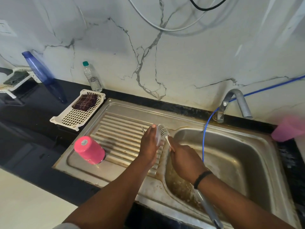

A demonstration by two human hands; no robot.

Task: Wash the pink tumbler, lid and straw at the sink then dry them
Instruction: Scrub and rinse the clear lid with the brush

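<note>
At a stainless-steel kitchen sink (257, 164), a person scrubs a clear lid (158, 137) over the ribbed drainboard (118, 129). The left hand (148, 146) holds the lid upright on edge, fingers extended along its back and thumb side gripping it; the right hand (184, 159), wearing a black wristband (201, 179), is clenched around the thin white handle of a bristled brush (164, 132) whose round head presses against the lid's face. The pink tumbler (89, 150), smooth and cylindrical, stands upside down on the drainboard's left end; a small mark near its rim is too blurred to read. No straw can be clearly made out. A blurred pink cup (288, 129) sits on the black counter at right, beside the curved metal tap (236, 103), from which a blue hose (204, 138) drops into the stained basin. Behind the drainboard, a cream perforated tray (72, 117) holds a folded dark checked cloth (85, 102); a clear water bottle (92, 77) and a blue bottle (44, 76) stand against the white veined marble wall.
</note>
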